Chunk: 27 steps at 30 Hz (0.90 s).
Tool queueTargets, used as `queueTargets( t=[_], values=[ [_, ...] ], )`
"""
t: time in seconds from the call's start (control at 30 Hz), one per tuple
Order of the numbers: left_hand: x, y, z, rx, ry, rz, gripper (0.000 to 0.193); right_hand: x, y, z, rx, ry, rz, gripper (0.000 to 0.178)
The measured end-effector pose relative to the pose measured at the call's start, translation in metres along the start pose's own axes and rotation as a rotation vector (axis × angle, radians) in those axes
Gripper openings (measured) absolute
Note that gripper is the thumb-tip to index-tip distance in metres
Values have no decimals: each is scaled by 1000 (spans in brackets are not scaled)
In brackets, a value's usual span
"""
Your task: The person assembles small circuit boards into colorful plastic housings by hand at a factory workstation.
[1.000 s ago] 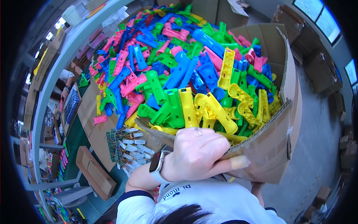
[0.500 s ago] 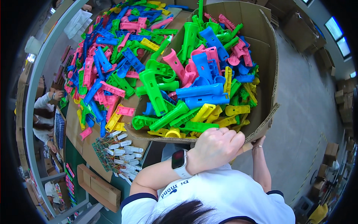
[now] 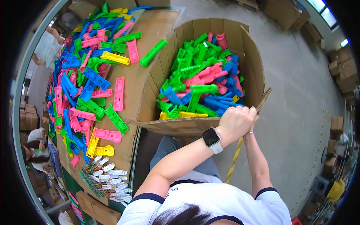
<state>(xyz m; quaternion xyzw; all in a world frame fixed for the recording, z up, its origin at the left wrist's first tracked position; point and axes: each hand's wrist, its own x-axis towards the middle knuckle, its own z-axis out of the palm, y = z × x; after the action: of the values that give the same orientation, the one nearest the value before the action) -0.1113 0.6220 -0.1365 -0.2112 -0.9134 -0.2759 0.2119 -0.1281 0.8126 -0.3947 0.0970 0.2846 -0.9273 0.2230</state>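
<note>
My left hand, with a smartwatch on its wrist, is closed on the near right rim of a large cardboard box. My right hand is at that same corner, just behind and below the left; its fingers are hidden. Inside the box lies a heap of plastic casings in green, pink, blue and yellow, well below the rim. One long green casing lies beside the box's left wall. A cardboard flap sticks up beside my hands.
Left of the box, a cardboard-covered table bears a big pile of similar casings. White parts with wires and green boards lie at its near end, by an open carton. Other people are at the far left.
The box has dropped lower and straightened, and its casings now sit deeper inside. More of the table's cardboard shows. My left hand has moved right, and my right hand has come up next to it.
</note>
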Motion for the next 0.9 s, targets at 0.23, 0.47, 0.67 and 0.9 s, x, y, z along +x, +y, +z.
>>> queueTargets(
  t=[0.23, 0.47, 0.67, 0.9],
  values=[
    [-6, -12, -12, -44, -306, 115, 16, -71, -58, -96, -159, 646, 419, 45],
    [-86, -108, -100, -377, -1089, -230, 27, -85, -158, 89, -442, 554, -104, 61],
    [-57, -233, -110, 312, -2, -278, 61, -74, -129, 139, -883, 598, 158, 66],
    [-37, -356, -96, 468, -241, -274, 26, -56, -115, 116, -984, 588, 46, 53]
  ],
)
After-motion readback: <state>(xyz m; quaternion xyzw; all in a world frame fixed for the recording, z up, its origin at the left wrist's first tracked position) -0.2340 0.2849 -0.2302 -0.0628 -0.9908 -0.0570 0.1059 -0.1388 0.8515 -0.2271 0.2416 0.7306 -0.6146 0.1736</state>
